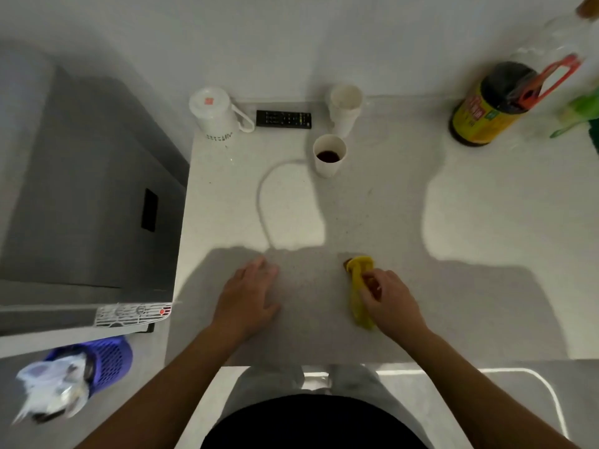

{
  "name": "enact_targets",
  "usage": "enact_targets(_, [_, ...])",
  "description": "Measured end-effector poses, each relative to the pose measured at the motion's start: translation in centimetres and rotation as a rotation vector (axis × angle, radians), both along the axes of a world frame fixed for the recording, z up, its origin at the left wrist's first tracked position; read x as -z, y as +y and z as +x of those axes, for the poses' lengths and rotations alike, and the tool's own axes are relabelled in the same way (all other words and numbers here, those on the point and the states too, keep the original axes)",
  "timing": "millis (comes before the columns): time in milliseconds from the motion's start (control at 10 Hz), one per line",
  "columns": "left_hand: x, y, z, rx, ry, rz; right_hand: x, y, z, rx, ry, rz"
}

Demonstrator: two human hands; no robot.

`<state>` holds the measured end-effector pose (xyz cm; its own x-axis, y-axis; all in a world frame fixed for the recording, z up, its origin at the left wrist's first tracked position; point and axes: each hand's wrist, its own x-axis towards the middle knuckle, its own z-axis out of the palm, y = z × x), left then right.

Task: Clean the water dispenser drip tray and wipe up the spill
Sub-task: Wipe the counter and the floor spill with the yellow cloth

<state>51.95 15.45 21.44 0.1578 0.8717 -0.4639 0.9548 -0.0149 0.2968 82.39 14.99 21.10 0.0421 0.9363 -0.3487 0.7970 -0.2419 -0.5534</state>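
My right hand (390,301) is closed on a yellow cloth (359,286) and presses it onto the white counter (372,205). A small brown spill patch (347,262) shows at the cloth's far tip. Flat on the counter to the left lies my left hand (248,296), fingers spread, holding nothing. The grey water dispenser (87,196) stands at the left, beside the counter. Its white slotted drip tray (133,314) sits at the dispenser's near edge, with a red dot at its right end.
A paper cup with dark liquid (329,155) stands mid-counter, an empty cup (345,106) behind it. A white kettle (215,113) and black remote (283,118) sit by the wall, a yellow-labelled dark jug (489,105) far right. A purple bin (97,364) stands on the floor at left.
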Motion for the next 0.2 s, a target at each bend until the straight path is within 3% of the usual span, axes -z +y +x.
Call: enact_targets(200, [0.77, -0.24, 0.55, -0.024, 0.029, 0.003, 0.38, 1.02, 0.85, -0.094, 0.031, -0.008])
